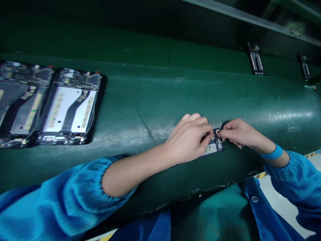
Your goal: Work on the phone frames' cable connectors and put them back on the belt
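An opened phone chassis (212,149) lies sideways on the green mat, largely covered by my left hand (190,137). That hand rests over it from the left, thumb and fingers closed together near its right end. From the right, my right hand (237,133) reaches to the same end with thumb and forefinger pinched over the small parts there. Whatever sits between those fingertips is too small to make out. A blue band circles my right wrist.
Two opened phones (72,107) with bare boards and black ribbon cables lie side by side at the left. Farther back stand another opened phone (256,59) and one more (304,67). A metal rail (240,15) runs along the back. The green mat (140,90) ends near my body.
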